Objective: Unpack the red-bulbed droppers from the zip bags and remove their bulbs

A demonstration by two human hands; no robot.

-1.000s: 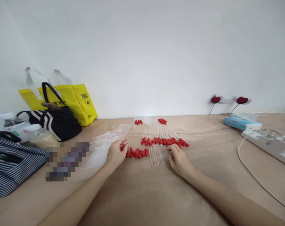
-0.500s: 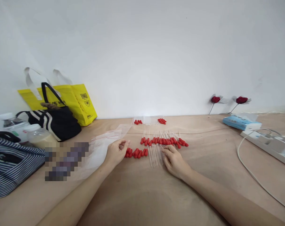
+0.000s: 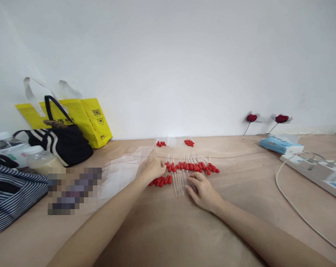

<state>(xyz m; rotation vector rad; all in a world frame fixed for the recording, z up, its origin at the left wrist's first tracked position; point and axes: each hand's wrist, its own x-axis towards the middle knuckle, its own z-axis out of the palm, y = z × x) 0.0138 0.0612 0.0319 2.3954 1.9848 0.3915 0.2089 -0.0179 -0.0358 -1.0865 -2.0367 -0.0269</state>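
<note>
A row of clear glass droppers with red rubber bulbs (image 3: pixel 194 167) lies across the middle of the wooden table (image 3: pixel 168 230). In front of it sit loose red bulbs (image 3: pixel 160 181) and bare clear tubes (image 3: pixel 180 183). My left hand (image 3: pixel 151 168) hovers over the left end of the dropper row, fingers curled downward; what it holds, if anything, is hidden. My right hand (image 3: pixel 202 191) rests flat on the bare tubes with its fingers spread.
Clear zip bags (image 3: pixel 123 172) lie to the left. Further left are a black bag (image 3: pixel 60 142), a yellow bag (image 3: pixel 81 116), a striped bag (image 3: pixel 12 196) and bottles. Small packed bags (image 3: pixel 175 142) sit by the wall. A tissue pack (image 3: pixel 280 144) and a power strip (image 3: pixel 315 170) with cable stand right.
My left hand has moved from the loose red bulbs forward and right to the left end of the dropper row. My right hand has slid slightly left on the bare tubes.
</note>
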